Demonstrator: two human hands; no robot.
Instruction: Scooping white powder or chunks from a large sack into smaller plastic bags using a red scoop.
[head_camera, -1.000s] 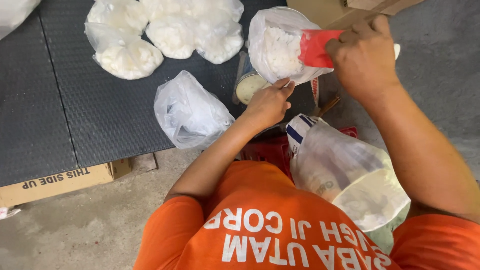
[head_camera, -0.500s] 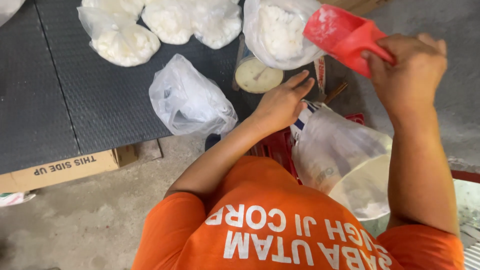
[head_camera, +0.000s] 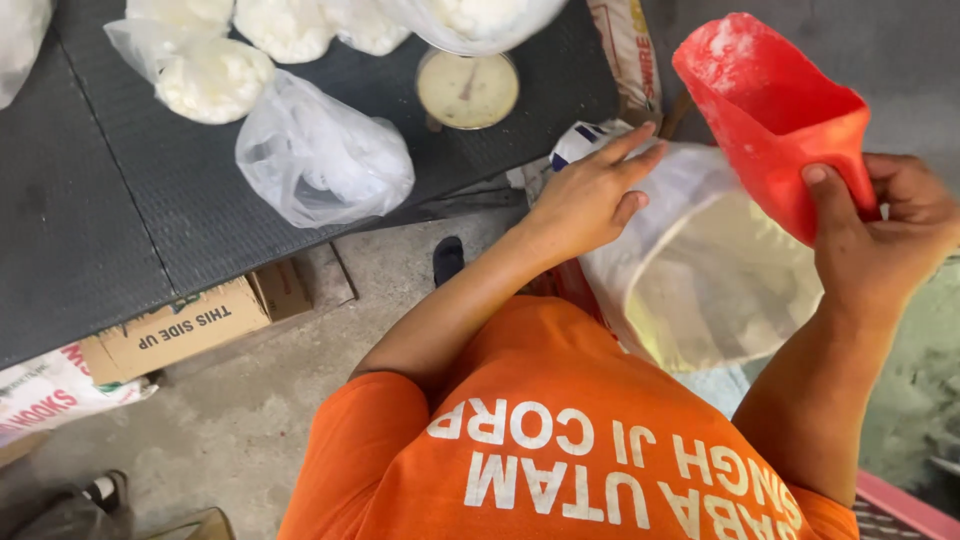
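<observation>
Red plastic scoop (head_camera: 775, 115) sits at two o'clock in the view, dusted with white powder inside, its open mouth tipped toward the upper left; the right hand (head_camera: 880, 235) is closed round its narrow lower end, thumb pressed on the red wall; directly below the scoop, at four o'clock, lies a large clear sack (head_camera: 700, 280) with its mouth open and pale white grain showing inside; the left hand (head_camera: 590, 195) rests flat on the sack's upper rim, fingers straight and spread, gripping nothing; at twelve o'clock a round dial scale (head_camera: 467, 90) stands on the dark ribbed mat (head_camera: 120, 210), with a filled clear bag (head_camera: 480, 18) on top of it, cut off by the frame; at eleven o'clock a crumpled, nearly empty plastic bag (head_camera: 315, 155) lies on the mat, and beyond it at ten o'clock several knotted bags of white grain (head_camera: 210, 75) are grouped; a cardboard box (head_camera: 185, 330) pokes out beneath the mat's edge at eight o'clock; the person wears an orange shirt (head_camera: 560, 440).
</observation>
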